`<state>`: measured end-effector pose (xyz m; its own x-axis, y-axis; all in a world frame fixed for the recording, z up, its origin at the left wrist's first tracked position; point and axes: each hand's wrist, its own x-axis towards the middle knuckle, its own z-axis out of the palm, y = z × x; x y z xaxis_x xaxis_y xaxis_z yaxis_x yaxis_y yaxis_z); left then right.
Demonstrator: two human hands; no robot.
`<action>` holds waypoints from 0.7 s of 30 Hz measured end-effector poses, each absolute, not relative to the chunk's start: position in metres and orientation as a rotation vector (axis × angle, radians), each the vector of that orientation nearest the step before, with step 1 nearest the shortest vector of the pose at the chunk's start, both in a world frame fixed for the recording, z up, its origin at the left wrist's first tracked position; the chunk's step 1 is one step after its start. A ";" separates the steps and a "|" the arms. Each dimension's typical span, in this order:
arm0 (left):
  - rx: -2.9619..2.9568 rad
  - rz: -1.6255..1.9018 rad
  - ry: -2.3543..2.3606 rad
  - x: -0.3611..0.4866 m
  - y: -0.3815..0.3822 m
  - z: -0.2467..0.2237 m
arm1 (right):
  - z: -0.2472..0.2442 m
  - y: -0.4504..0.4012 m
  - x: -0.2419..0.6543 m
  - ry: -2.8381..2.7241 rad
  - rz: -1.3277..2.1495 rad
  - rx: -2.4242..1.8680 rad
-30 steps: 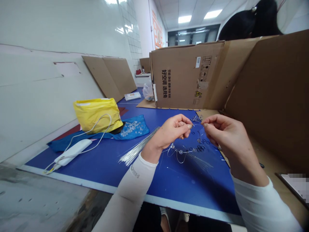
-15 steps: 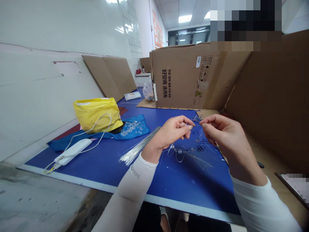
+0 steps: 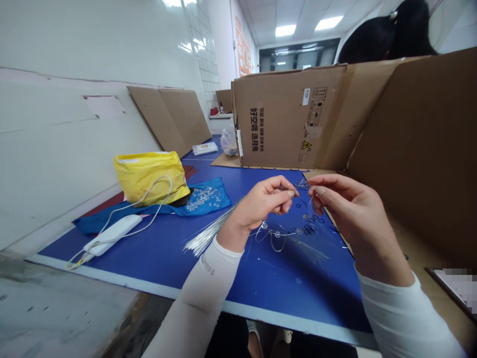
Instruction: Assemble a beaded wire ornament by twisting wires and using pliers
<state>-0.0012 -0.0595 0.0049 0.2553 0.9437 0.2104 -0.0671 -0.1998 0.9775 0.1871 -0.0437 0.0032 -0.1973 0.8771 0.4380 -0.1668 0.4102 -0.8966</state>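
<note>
My left hand pinches a thin wire between its fingertips. From it a looping strand of clear beads hangs onto the blue mat. My right hand is close by, its thumb and forefinger closed on a fine wire end. Small dark rings lie below the hands, beside a loose spray of thin wires. A bundle of silver wires lies left of my left wrist.
Clear beads sit on a blue cloth, by a yellow bag and a white power bank with its cable. Cardboard panels and a carton stand right and ahead. Beyond them is a person's dark hair.
My right hand has shifted slightly and turned its fingertips, opening a small gap from my left hand. The beaded strand has barely moved.
</note>
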 end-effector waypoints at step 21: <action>1.536 1.141 0.884 -0.004 -0.061 0.003 | -0.012 -0.033 0.186 -1.683 0.449 -0.876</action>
